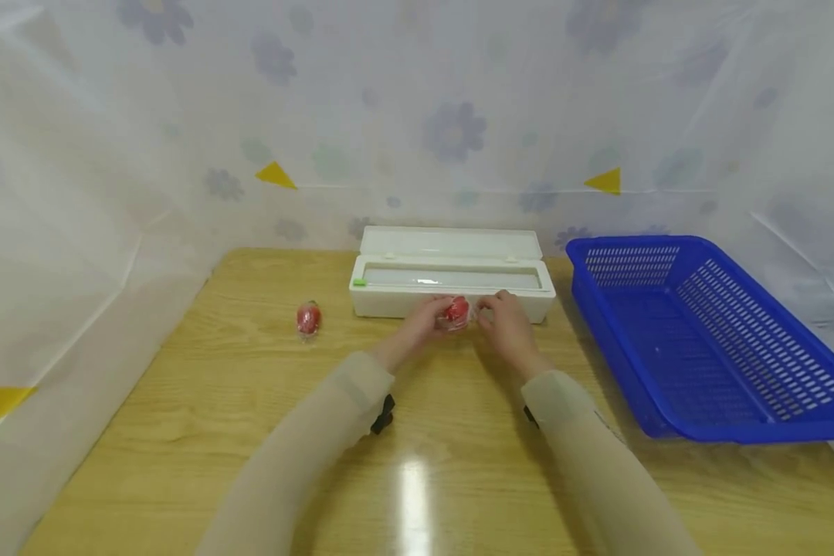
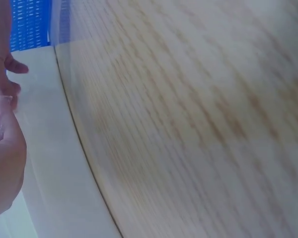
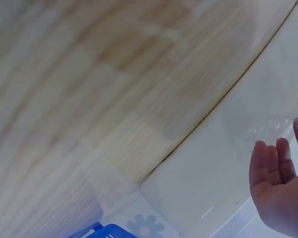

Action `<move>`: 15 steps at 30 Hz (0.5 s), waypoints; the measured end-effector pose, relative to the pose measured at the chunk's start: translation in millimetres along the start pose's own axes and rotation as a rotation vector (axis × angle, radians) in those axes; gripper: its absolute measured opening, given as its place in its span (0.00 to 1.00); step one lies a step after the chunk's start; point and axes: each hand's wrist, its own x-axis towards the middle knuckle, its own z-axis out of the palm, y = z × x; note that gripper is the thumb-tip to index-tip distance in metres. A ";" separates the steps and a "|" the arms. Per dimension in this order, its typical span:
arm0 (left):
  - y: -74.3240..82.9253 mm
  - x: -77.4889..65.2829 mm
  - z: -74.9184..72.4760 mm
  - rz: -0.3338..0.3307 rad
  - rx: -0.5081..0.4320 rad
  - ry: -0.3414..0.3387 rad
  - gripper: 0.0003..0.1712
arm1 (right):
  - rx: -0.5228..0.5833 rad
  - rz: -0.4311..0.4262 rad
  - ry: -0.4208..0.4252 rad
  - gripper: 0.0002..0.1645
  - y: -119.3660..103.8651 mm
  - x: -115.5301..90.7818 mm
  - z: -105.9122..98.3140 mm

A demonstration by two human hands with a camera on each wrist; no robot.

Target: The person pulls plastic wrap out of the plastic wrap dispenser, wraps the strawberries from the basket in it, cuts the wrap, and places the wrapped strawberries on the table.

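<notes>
My left hand (image 1: 425, 318) holds a red fruit (image 1: 457, 310) wrapped in clear cling film, in front of a white box with its lid raised, a cling film dispenser (image 1: 452, 303). On the right, my right hand (image 1: 509, 323) pinches the loose edge of the film (image 3: 270, 130) beside the fruit. The fruit is mostly cut off in the left wrist view, where a bit of red shows under film by the left hand (image 2: 7, 163). A second film-wrapped red fruit (image 1: 309, 319) with a dark green top lies on the table to the left.
A blue plastic basket (image 1: 625, 371) with slotted sides stands at the right of the wooden table (image 1: 215, 432). A small green piece (image 1: 359, 283) sits at the dispenser's left end. Flower-patterned sheeting (image 1: 452, 131) hangs behind and along the sides.
</notes>
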 end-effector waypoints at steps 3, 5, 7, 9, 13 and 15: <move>14.1 -14.3 11.6 -0.032 0.038 0.023 0.24 | 0.028 0.030 -0.015 0.10 -2.4 0.9 -1.2; 16.9 -16.7 14.4 -0.028 0.031 0.018 0.25 | 0.092 0.049 -0.046 0.12 -3.8 0.7 -2.0; 17.9 -17.5 15.3 -0.006 0.039 0.011 0.25 | 0.168 0.075 -0.082 0.13 -5.3 0.6 -2.5; 17.6 -17.2 15.1 0.022 0.065 0.013 0.26 | 0.219 0.094 -0.098 0.14 -6.2 0.7 -2.8; 14.6 -14.8 11.8 0.063 0.115 0.024 0.25 | 0.285 0.135 -0.115 0.13 -7.5 1.8 -2.2; 13.4 -14.1 10.8 0.070 0.121 0.027 0.25 | 0.333 0.173 -0.120 0.14 -7.7 2.9 -1.7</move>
